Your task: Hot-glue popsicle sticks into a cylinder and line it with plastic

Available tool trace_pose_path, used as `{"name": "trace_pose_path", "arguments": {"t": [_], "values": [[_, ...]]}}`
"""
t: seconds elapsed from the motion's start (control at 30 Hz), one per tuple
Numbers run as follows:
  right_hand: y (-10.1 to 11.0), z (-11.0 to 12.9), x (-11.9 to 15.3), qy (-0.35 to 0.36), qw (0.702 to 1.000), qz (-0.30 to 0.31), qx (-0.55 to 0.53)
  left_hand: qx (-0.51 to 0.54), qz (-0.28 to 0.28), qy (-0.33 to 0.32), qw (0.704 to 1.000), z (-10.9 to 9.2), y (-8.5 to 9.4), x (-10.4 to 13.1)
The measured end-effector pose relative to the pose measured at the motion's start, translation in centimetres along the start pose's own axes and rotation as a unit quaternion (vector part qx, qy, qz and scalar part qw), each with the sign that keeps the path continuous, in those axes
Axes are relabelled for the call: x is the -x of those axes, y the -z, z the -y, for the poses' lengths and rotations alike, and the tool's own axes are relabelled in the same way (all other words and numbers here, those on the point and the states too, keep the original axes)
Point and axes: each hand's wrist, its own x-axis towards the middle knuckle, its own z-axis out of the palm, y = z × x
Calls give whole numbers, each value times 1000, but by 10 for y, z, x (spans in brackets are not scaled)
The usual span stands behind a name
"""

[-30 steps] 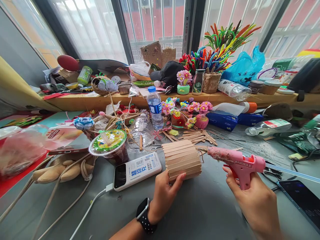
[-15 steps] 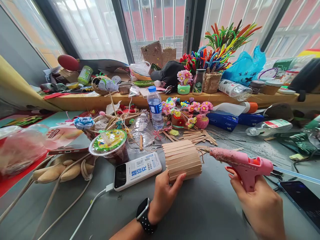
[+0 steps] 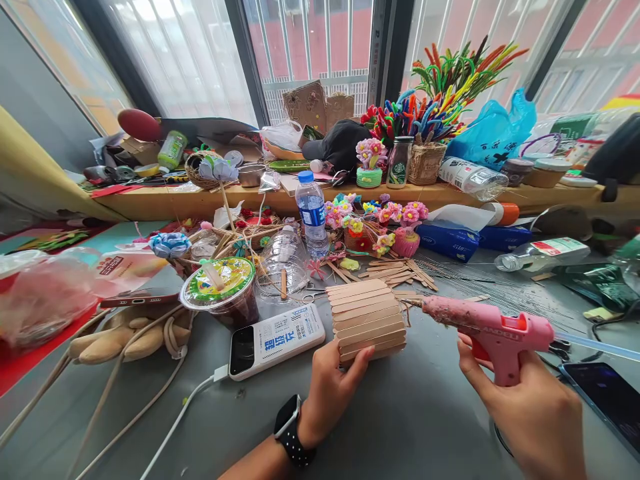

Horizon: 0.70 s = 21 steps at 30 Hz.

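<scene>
My left hand (image 3: 333,390), with a watch on its wrist, grips the near left end of a cylinder covered in wooden craft sticks (image 3: 367,317). The cylinder lies on its side, and its inside is hidden from me. In my right hand (image 3: 530,407) is a pink hot glue gun (image 3: 493,327), fingers wrapped round its handle by the trigger. Its nozzle points left, close to the cylinder's right end; whether it touches I cannot tell. A clear glue stick (image 3: 600,347) pokes out of the gun's back. Behind the cylinder lie loose craft sticks (image 3: 395,272).
Left of the cylinder are a white power bank (image 3: 280,340) with a cable and a lidded drink cup (image 3: 220,293). A water bottle (image 3: 313,220) and crocheted-looking flowers (image 3: 370,220) stand behind. A phone (image 3: 607,400) lies at the right, and a cluttered ledge (image 3: 310,200) runs below the window.
The glue gun and my right hand have shifted slightly right and down in view. My left hand keeps its hold on the stick-covered cylinder, which has barely moved.
</scene>
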Motion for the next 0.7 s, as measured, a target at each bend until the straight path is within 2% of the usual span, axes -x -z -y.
{"name": "trace_pose_path", "arguments": {"t": [0.7], "values": [[-7, -6, -2, 1, 1000, 16, -27, -14, -4, -1, 1000, 1, -1, 0]]}}
